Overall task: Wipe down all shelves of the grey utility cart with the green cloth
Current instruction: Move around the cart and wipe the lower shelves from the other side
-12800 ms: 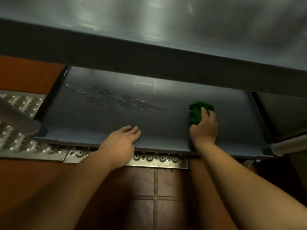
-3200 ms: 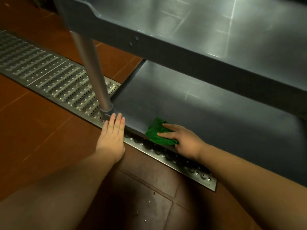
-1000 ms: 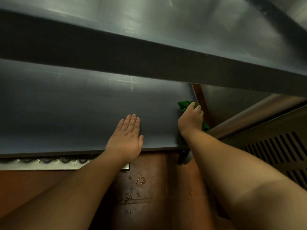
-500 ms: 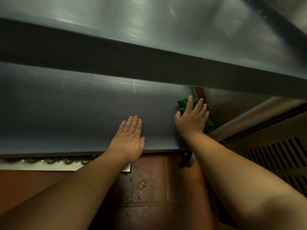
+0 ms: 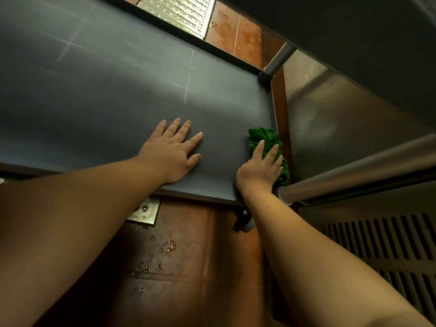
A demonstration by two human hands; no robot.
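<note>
Single head cam, no second view to overlap with. It sits low, under the edge of an upper shelf [image 5: 354,31], looking steeply down and forward onto the cart's bottom shelf [image 5: 118,86]. Close range: both forearms fill the lower frame. Framing is rolled, so the shelf runs diagonally; its right end and near right corner post [image 5: 354,175] sit mid-right, tiled floor [image 5: 184,256] along the bottom, floor drain grate [image 5: 179,13] past the far edge.
</note>
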